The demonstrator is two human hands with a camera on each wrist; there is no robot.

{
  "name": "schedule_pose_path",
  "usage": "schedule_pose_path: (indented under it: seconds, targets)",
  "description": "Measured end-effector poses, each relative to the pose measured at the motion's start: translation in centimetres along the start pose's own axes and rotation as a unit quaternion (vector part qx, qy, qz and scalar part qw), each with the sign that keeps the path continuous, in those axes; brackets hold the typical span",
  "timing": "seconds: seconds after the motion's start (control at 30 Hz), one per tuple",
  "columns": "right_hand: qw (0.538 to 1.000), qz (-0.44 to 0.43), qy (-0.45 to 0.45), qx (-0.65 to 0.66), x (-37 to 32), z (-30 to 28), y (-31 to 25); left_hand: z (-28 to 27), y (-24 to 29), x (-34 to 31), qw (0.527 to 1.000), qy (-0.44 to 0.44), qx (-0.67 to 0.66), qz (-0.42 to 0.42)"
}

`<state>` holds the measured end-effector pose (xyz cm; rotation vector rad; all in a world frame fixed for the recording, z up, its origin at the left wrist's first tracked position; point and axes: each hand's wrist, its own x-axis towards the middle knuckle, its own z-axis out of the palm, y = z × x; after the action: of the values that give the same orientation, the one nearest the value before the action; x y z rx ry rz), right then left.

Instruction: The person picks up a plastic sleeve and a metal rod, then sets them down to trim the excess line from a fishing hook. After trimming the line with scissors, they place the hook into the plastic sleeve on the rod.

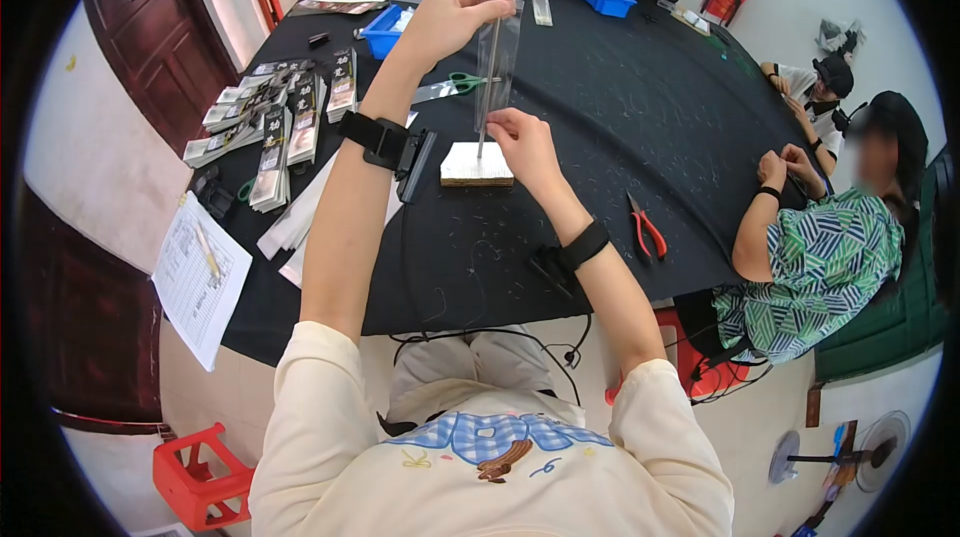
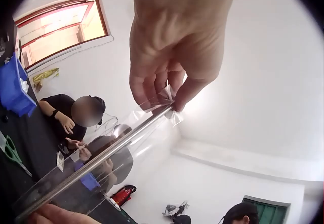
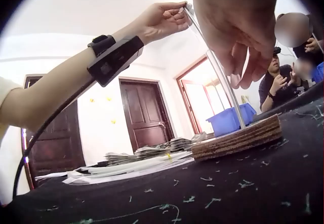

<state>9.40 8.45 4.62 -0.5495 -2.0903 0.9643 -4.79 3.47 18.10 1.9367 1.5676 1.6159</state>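
Note:
A thin metal rod [image 2: 96,160] stands upright in a small block [image 1: 475,172] with a white top and layered brown sides. Over the rod hangs a clear plastic sleeve [image 1: 510,52], long and narrow. At the rod's top, my left hand [image 1: 460,15] pinches the crumpled end of the sleeve between thumb and fingers. Lower down, just above the block, my right hand [image 1: 527,145] pinches the sleeve's lower part beside the rod. In the right wrist view the right fingers [image 3: 248,64] are curled close to the rod, with the thumb mostly hidden.
Green-handled scissors [image 1: 465,83] lie behind the block, red-handled pliers [image 1: 647,229] to its right. Stacks of printed packets [image 1: 275,142] and a blue bin [image 1: 383,37] are on the left. Thread scraps litter the black cloth. Other people sit around the table.

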Motion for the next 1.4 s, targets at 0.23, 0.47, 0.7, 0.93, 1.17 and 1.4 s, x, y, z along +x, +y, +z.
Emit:
schedule_pose_path:
  seconds: [0.23, 0.47, 0.7, 0.93, 1.17, 1.4]
  targets:
    - [0.999, -0.021, 0.033, 0.007, -0.1, 0.3, 0.0, 0.2, 0.2, 0.3, 0.999, 0.010, 0.036, -0.001]
    - [0.998, -0.017, 0.049, -0.023, -0.1, 0.1, -0.1, 0.0, 1.8, 0.6, 0.996, 0.068, 0.035, 0.053]
    - [0.990, -0.016, 0.115, -0.083, -1.6, -2.5, -3.1, -1.3, 7.0, 0.0, 0.932, 0.321, -0.093, 0.142]
    - [0.972, -0.098, 0.197, 0.079, -4.8, -8.1, -9.5, -3.1, 17.6, -7.6, 0.928, 0.223, -0.119, 0.273]
    - [0.960, -0.274, 0.037, 0.034, -7.6, -8.9, -19.3, -4.0, 16.8, -13.9, 0.978, 0.188, -0.043, 0.074]
    - [0.941, -0.051, -0.309, 0.131, -6.0, -2.3, -17.4, -3.3, 11.0, -19.3, 0.894, 0.407, -0.171, -0.078]
